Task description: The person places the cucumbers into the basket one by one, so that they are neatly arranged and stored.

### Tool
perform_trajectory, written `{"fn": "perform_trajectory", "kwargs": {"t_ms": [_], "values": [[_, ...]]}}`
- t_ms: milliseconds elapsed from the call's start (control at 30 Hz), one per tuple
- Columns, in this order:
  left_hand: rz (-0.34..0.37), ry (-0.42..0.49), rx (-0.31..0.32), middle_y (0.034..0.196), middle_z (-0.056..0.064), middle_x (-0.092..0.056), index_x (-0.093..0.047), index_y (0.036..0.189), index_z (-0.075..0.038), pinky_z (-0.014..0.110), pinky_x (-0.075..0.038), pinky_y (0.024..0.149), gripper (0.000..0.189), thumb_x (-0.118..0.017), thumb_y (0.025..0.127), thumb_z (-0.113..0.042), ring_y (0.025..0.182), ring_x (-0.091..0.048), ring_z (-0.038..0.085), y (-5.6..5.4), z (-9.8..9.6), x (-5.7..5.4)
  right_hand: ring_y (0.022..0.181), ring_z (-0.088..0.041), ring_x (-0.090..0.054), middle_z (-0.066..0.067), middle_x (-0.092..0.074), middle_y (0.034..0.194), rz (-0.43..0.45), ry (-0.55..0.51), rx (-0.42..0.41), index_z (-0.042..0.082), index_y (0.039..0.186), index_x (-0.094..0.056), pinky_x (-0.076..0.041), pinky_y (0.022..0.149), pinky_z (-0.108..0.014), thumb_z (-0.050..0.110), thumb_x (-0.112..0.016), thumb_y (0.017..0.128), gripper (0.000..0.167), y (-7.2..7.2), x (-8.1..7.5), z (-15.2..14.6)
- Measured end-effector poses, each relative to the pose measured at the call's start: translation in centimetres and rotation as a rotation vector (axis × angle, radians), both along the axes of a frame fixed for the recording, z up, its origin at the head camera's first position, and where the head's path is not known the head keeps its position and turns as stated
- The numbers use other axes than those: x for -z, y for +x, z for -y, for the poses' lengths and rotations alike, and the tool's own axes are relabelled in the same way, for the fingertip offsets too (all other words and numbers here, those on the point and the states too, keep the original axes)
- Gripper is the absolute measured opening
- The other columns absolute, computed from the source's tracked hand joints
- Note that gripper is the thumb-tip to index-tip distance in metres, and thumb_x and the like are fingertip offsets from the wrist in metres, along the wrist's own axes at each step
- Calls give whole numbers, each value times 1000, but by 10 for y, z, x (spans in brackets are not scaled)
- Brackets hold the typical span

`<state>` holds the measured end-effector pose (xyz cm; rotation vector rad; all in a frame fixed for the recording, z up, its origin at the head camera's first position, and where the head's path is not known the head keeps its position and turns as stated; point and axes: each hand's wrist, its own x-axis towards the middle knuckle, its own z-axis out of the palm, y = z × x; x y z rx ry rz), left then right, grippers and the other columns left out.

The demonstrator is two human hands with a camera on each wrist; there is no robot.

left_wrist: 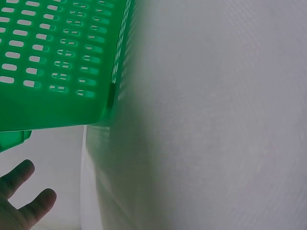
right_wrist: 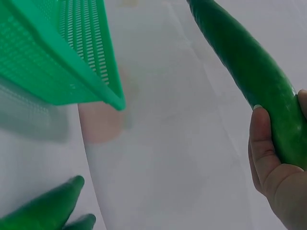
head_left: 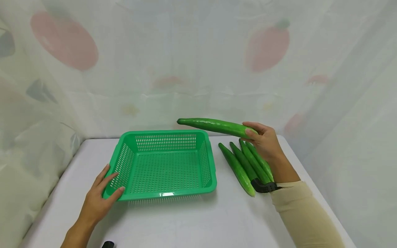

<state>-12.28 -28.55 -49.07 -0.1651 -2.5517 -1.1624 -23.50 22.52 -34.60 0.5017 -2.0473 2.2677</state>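
Glossy, long and tapering, one cucumber [head_left: 214,126] is up in the air, beyond the basket's far right corner, its thick end pinched between thumb and fingers of the right hand [head_left: 263,143]! Over at the green plastic basket [head_left: 192,191], slotted, rectangular, the left hand [head_left: 98,201] spreads its fingers wide at the near left corner, grasping nothing; whether it touches the rim is hard to tell. Four more cucumbers [head_left: 246,165] lie side by side on the white table [head_left: 186,224], lower ends partly covered by a black wrist strap [head_left: 263,186]. A black object [head_left: 108,244] is cut off below, unidentifiable.
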Motion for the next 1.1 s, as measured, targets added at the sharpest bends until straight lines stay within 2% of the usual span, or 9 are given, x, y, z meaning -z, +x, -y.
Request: {"fn": "perform_trajectory", "kwargs": {"t_ms": [300, 633, 900, 1100], "values": [[0, 4, 0, 159, -1, -18, -50, 140, -7, 71, -24, 95, 56, -71, 89, -21, 141, -18, 33, -2, 0, 1, 99, -22, -58, -24, -42, 135, 16, 45, -44, -14, 132, -48, -50, 87, -38, 4, -58, 97, 41, -19, 4, 35], [2, -5, -1, 158, -1, -18, -51, 140, -8, 71, -26, 93, 56, -71, 89, -22, 140, -20, 34, -4, -1, 3, 98, -27, -60, -22, -49, 126, 56, 42, -74, -14, 129, -51, -51, 85, -40, 1, -57, 97, 36, -33, 17, 66], [4, -3, -1, 158, -2, -18, -50, 140, -7, 71, -26, 93, 56, -71, 89, -22, 140, -20, 35, -4, -1, 0, 90, -22, -63, -21, -54, 122, 66, 58, -75, -12, 126, -55, -51, 84, -40, 1, -59, 96, 33, -45, 30, 91], [7, -1, -1, 158, -4, -17, -51, 139, -8, 71, -26, 93, 56, -71, 89, -22, 140, -20, 35, -5, -2, 1, 108, -28, -57, -24, -48, 134, 78, 81, -90, -11, 128, -55, -50, 86, -40, 1, -58, 96, 34, -51, 38, 106]]}}
